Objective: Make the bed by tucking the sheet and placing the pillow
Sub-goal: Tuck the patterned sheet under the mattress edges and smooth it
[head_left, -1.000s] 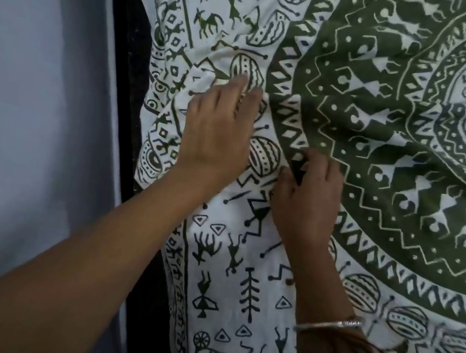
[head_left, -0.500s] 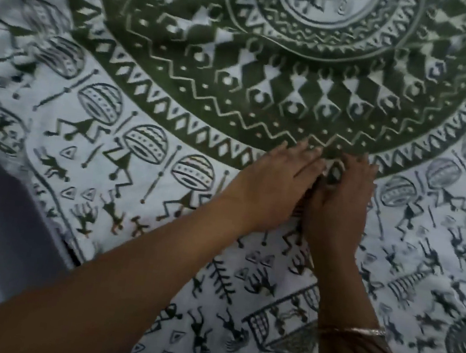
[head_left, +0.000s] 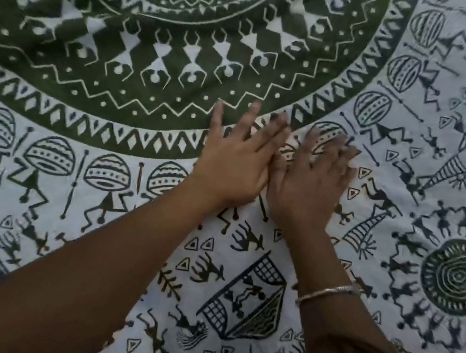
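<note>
Sheet [head_left: 241, 281] lies spread beneath both hands. Left hand [head_left: 236, 162] and right hand [head_left: 311, 180] press it side by side, touching, fingers straight and splayed.

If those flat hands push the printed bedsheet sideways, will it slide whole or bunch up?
Probably bunches: the printed bedsheet looks thin and floppy, with cloth seemingly ridged between the left hand and right hand. Likely light, as its lower-left edge shows no thickness. Grip is harder to judge; the matte surface suggests it is not slippery.
</note>
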`<control>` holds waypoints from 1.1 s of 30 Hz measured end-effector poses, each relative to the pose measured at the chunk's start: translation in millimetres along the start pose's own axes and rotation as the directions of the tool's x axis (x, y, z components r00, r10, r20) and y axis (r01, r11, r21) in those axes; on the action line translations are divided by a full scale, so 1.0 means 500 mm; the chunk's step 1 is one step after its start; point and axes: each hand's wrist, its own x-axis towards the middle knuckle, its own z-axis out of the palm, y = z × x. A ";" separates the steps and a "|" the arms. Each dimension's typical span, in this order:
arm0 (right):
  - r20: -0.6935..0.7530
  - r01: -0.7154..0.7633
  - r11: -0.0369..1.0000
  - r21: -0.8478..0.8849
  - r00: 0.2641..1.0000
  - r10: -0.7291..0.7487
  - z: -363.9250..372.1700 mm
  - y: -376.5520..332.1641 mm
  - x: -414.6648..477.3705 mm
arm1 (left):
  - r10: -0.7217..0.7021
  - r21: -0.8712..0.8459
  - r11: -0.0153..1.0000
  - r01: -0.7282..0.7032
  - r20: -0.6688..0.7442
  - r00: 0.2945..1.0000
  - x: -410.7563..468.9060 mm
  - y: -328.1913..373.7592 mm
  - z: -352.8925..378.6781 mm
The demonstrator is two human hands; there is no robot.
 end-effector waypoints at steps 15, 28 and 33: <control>0.042 0.013 0.996 -0.083 0.999 -0.010 -0.015 -0.073 0.099 | -0.095 -0.042 0.995 0.092 -0.071 0.993 0.102 -0.144 -0.021; 0.081 -0.056 0.997 -0.045 0.995 0.059 -0.011 -0.380 0.223 | -0.055 -0.058 0.997 0.052 -0.050 0.997 0.215 -0.453 -0.090; 0.044 0.076 0.995 0.058 0.996 -0.079 -0.016 -0.503 0.309 | -0.046 -0.193 0.981 0.018 -0.145 0.988 0.254 -0.542 -0.133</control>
